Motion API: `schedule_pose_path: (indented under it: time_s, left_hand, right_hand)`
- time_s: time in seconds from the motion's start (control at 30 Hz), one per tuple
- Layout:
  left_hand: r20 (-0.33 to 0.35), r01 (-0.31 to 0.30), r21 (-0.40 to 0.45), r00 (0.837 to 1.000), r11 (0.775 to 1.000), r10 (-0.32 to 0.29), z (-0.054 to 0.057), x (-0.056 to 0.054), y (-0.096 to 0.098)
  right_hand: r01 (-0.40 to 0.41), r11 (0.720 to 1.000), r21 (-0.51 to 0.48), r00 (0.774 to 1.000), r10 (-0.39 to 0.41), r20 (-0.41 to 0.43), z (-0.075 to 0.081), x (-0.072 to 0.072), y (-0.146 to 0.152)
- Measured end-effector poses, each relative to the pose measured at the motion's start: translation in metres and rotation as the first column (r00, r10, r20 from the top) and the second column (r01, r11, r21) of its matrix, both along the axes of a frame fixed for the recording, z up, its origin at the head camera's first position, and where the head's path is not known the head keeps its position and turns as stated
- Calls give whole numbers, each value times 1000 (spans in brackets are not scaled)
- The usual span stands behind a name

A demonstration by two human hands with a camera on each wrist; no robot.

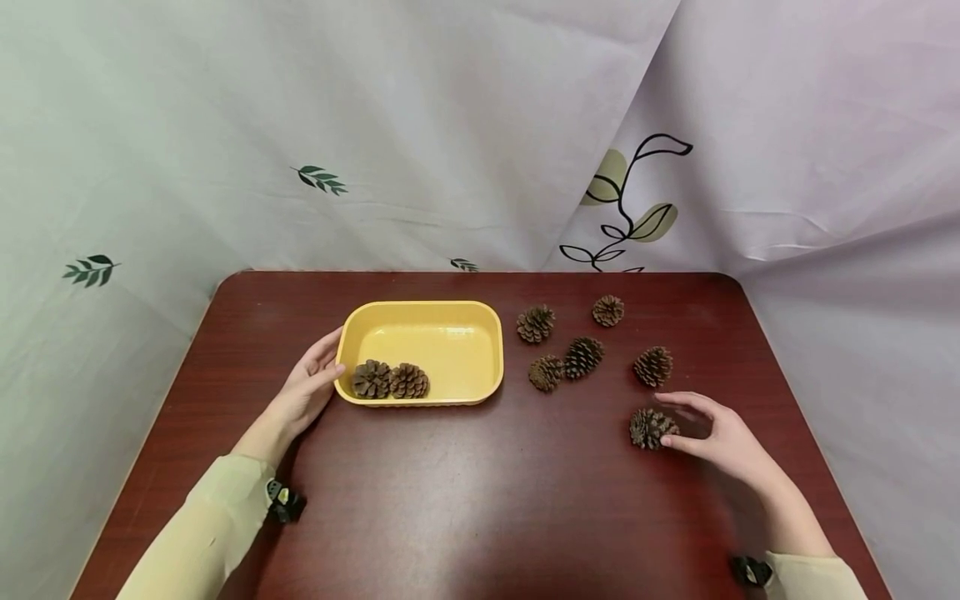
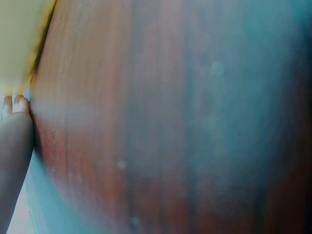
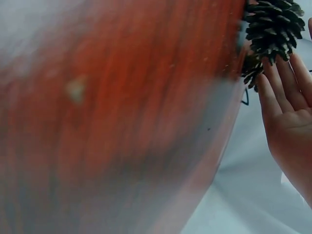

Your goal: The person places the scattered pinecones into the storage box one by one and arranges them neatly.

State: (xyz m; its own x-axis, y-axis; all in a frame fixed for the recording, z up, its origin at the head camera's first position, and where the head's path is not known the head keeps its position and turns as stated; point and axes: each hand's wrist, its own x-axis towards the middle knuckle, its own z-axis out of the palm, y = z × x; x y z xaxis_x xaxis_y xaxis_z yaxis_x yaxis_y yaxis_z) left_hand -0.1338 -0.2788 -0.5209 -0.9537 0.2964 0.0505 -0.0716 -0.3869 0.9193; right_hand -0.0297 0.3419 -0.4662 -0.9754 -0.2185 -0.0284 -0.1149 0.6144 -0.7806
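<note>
In the head view a yellow plastic tray [image 1: 420, 305] stands on the table, with two pine cones [image 1: 372, 379] side by side in its front left corner. My left hand [image 1: 306, 385] holds the tray's left end, thumb over the rim and fingers along the outer wall. On the right, my right hand [image 1: 712, 433] is around the near side of a pine cone [image 1: 649, 428]. Its thumb tip overlaps that cone's edge, while the forefinger reaches out above it. The right wrist view shows straight fingers [image 3: 278, 87] right at the cone [image 3: 274, 28].
Several more pine cones lie loose between the tray and my right hand, among them one at the back [image 1: 607, 311], one near the tray [image 1: 536, 324] and one just beyond my hand [image 1: 653, 367]. Patterned cloth [image 1: 450, 150] hangs behind the dark red table [image 1: 450, 492].
</note>
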Motion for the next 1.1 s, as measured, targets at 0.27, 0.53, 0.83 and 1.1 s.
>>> schedule_pose_path:
  time_s: [0.27, 0.53, 0.83, 1.1]
  left_hand:
    - [8, -2, -11, 1000, 1000, 2, 0, 0, 0]
    - [14, -7, -14, 1000, 1000, 7, 0, 0, 0]
    - [4, -1, -12, 1000, 1000, 1, -1, -2, 0]
    - [9, -5, -7, 1000, 1000, 5, -3, -3, -1]
  right_hand:
    - [-48, 997, -64, 998, 50, 31, -12, 1, 7]
    - [-89, 993, -81, 996, 90, 12, -16, 1, 7]
    - [-94, 995, -34, 995, 95, 11, -15, -2, 7]
    - [-74, 997, 16, 997, 74, 19, -13, -4, 5]
